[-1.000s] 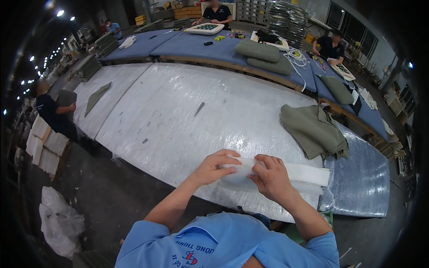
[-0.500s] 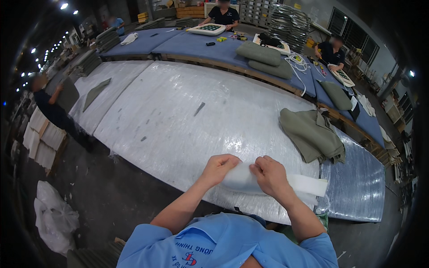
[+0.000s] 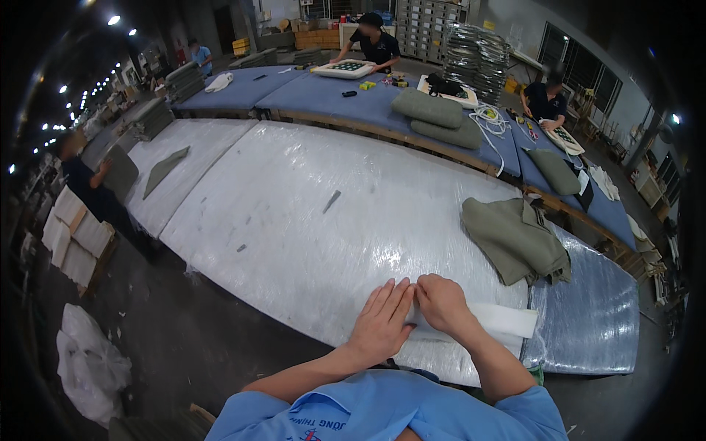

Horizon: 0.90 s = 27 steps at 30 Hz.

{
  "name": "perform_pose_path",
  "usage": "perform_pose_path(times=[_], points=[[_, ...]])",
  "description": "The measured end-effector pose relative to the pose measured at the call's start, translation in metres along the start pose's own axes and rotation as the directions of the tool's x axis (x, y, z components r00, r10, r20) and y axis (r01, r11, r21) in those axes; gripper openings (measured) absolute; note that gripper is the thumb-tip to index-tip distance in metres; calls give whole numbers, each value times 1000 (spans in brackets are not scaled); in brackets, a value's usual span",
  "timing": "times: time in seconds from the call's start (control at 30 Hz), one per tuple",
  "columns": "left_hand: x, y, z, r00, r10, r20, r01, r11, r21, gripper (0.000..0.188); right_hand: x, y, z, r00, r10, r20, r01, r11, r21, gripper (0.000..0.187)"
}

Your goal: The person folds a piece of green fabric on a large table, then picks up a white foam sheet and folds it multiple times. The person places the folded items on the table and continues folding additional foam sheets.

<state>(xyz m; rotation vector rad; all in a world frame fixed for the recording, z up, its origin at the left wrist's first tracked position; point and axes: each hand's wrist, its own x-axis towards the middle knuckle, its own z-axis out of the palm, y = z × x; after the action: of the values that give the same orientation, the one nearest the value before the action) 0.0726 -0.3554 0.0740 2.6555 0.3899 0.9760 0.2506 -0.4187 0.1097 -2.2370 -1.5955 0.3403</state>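
Observation:
A soft white padding strip (image 3: 504, 321) lies near the front edge of the plastic-wrapped table (image 3: 294, 228), partly hidden under my hands. My left hand (image 3: 379, 321) lies over the strip's left part, its fingers stretched out and pressed near my right hand. My right hand (image 3: 441, 303) is closed, fingers curled, at the strip's far edge. Its fingertips are partly hidden, but it seems to pinch the padding. To the right of the strip, the loose end runs out past my right forearm. A crumpled olive-green cover (image 3: 515, 239) rests farther off to the right.
Beyond stands a blue-topped table (image 3: 309, 94) with olive cushions (image 3: 430, 110) and white cord (image 3: 489, 121). Two people work there on padded frames. At the left a person holds an olive panel (image 3: 120, 170). A clear plastic bag (image 3: 90, 360) sits on the floor.
My left hand has opened from a pinch, its fingers now flat, and moved right to my right hand. The padding's left part is now covered. My view has tilted slightly.

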Motion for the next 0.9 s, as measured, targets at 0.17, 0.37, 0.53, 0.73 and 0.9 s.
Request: perform_pose_path(times=[0.17,0.37,0.53,0.73,0.9], points=[[19,-7,10,991,-8,136,4,999,32,87,-3,12,-20,999,4,53,-8,997,75,28],[43,-25,4,969,-15,246,3,999,47,77,-54,3,-55,965,-201,-170,177,973,-145,42],[63,-25,11,907,-15,421,-11,998,58,75,-71,36,-39,940,-159,-302,111,979,-171,46],[71,-28,5,853,-46,519,9,997,72,72,-64,35,-38,935,-40,-352,18,998,-67,34],[73,-21,3,886,-48,462,29,998,48,65,-58,51,-35,941,-40,-336,24,998,-52,22]])
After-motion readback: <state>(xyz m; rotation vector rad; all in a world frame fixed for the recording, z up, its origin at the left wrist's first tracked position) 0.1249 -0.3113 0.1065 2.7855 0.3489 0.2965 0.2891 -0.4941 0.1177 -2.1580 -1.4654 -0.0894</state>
